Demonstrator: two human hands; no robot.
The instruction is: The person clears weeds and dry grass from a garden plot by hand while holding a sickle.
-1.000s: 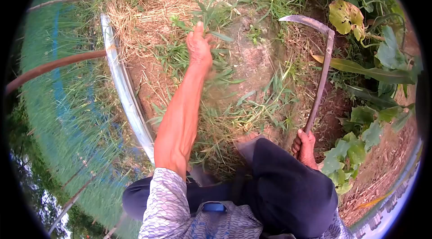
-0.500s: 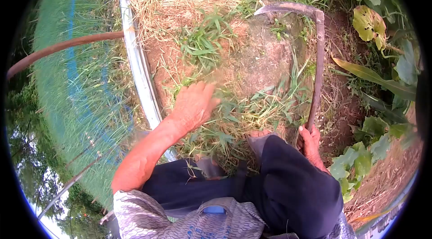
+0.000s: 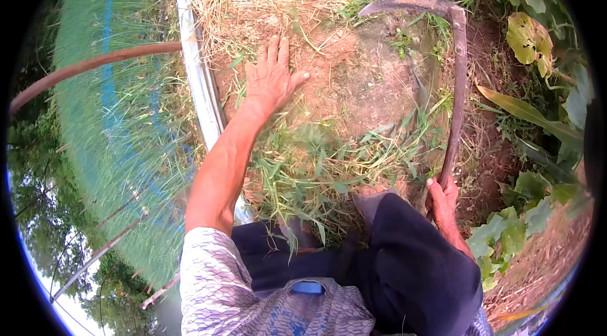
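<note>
My left hand (image 3: 270,76) is stretched forward, palm down, over a patch of reddish soil (image 3: 335,73). Its fingers are spread and hold nothing. Dry straw (image 3: 265,10) lies just beyond the fingertips. My right hand (image 3: 444,200) is wrapped around the lower end of a sickle (image 3: 458,92) with a long wooden handle. The sickle points away from me, and its curved blade (image 3: 408,3) reaches left above the ground. Between my arms, a loose heap of green weeds (image 3: 310,159) lies close to my feet.
A pale metal rail (image 3: 201,73) runs along the left, beside green netting (image 3: 82,108) and a curved brown pole (image 3: 95,62). Broad-leaved plants (image 3: 525,184) grow on the right. My bent knee (image 3: 420,260) is near my right hand.
My left hand has moved forward and its fingers have spread. The green weed clump ahead has left the soil there, and more greenery lies nearer my feet. The sickle stays almost still.
</note>
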